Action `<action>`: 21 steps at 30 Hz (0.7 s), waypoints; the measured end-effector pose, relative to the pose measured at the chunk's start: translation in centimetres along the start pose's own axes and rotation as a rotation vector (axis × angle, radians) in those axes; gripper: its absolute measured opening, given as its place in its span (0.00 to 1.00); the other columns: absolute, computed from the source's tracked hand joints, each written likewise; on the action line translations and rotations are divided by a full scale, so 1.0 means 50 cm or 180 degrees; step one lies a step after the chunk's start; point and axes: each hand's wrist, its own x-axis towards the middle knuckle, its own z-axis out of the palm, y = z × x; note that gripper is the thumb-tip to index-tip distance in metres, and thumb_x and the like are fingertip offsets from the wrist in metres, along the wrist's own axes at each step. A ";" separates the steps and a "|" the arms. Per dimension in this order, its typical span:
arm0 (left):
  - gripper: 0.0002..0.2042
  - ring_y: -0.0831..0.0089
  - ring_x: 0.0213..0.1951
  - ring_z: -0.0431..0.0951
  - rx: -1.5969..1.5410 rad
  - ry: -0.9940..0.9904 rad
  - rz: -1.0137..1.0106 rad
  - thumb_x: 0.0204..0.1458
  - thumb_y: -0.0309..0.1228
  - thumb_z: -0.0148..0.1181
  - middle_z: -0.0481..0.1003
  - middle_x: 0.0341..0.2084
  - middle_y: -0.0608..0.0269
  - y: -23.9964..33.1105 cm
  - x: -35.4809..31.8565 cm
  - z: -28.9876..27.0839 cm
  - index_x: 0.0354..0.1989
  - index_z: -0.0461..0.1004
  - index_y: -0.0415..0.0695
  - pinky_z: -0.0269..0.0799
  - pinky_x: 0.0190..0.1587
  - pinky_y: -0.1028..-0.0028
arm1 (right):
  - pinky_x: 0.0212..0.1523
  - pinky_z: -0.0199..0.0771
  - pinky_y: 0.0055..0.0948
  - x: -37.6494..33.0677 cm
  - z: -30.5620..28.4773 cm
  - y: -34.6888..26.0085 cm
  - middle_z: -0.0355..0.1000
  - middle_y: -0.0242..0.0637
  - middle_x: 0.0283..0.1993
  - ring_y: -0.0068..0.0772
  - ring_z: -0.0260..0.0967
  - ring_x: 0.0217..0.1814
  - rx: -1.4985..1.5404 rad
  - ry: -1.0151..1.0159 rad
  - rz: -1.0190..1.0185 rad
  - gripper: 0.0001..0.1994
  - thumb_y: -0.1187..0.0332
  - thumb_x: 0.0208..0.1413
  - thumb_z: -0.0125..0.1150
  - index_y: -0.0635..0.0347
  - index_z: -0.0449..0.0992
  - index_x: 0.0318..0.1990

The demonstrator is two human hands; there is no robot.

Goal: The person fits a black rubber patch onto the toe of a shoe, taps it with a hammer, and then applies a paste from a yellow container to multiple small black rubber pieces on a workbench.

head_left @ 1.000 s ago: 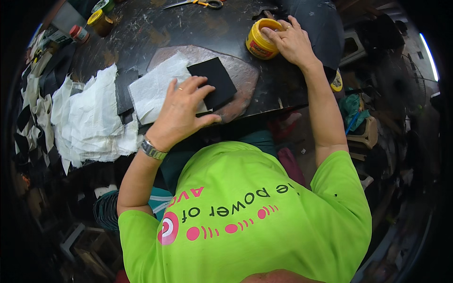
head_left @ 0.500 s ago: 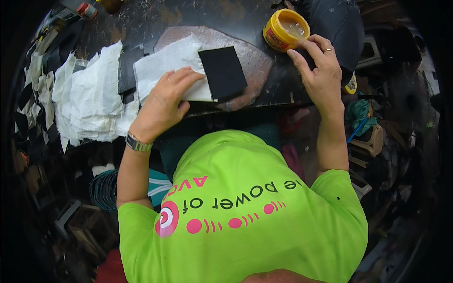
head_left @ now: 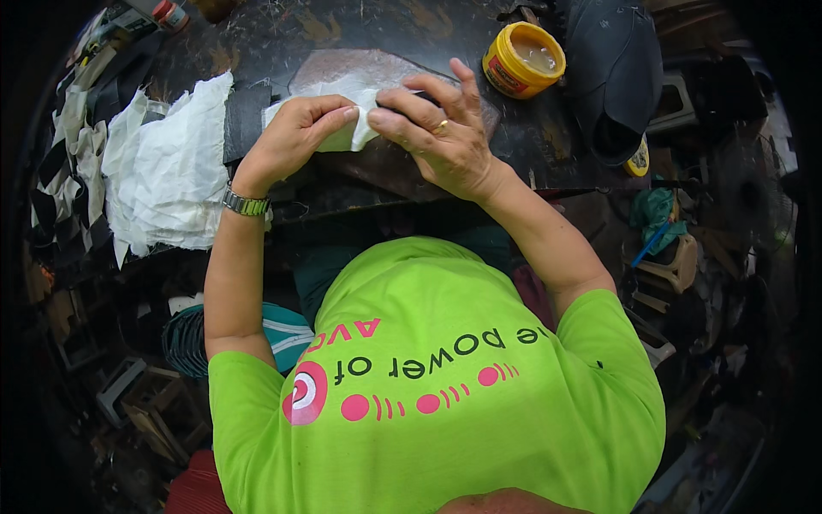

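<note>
A piece of white cloth (head_left: 364,127) is bunched and lifted at its right end over a flat brown stone-like slab (head_left: 330,62). My left hand (head_left: 295,137) pinches the cloth between thumb and fingers. From the other side, my right hand (head_left: 445,128) meets it, thumb and forefinger tips closed at the raised fold while the other fingers stick up. A black rectangular piece is mostly hidden behind the right hand. Beyond that hand, at the upper right, stands an open yellow jar (head_left: 524,60) holding a cloudy tan substance.
Ragged white cloth pieces (head_left: 167,167) are stacked at the left edge of the dark table (head_left: 282,26), beside a dark grey strip (head_left: 247,120). Black and pale scraps (head_left: 73,171) hang at the far left. A large black curved item (head_left: 610,81) lies right of the jar.
My right hand has left the jar and come across to the white cloth. My left hand has gone from lying flat on the cloth to pinching it, and the cloth's right end is lifted.
</note>
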 end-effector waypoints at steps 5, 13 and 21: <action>0.17 0.76 0.43 0.79 -0.0042 -0.0374 -0.0039 0.69 0.36 0.49 0.81 0.39 0.60 -0.003 0.002 -0.005 0.48 0.78 0.34 0.74 0.50 0.73 | 0.72 0.47 0.46 0.007 0.017 -0.024 0.76 0.20 0.36 0.26 0.71 0.43 0.0394 0.0187 0.0054 0.32 0.72 0.54 0.67 0.33 0.70 0.67; 0.14 0.73 0.48 0.80 -0.0283 -0.0345 -0.0197 0.63 0.29 0.59 0.81 0.45 0.58 0.020 -0.015 0.022 0.54 0.77 0.36 0.74 0.54 0.72 | 0.53 0.70 0.37 -0.027 -0.046 -0.054 0.78 0.34 0.42 0.30 0.75 0.36 0.1649 -0.0074 0.0893 0.32 0.84 0.51 0.64 0.56 0.69 0.66; 0.16 0.67 0.52 0.79 0.0036 -0.0243 -0.0037 0.59 0.28 0.64 0.77 0.53 0.55 0.050 -0.037 0.042 0.54 0.76 0.36 0.73 0.58 0.70 | 0.49 0.74 0.36 -0.036 -0.073 -0.078 0.78 0.37 0.42 0.33 0.74 0.34 0.1772 -0.0016 0.0996 0.30 0.85 0.48 0.64 0.60 0.73 0.63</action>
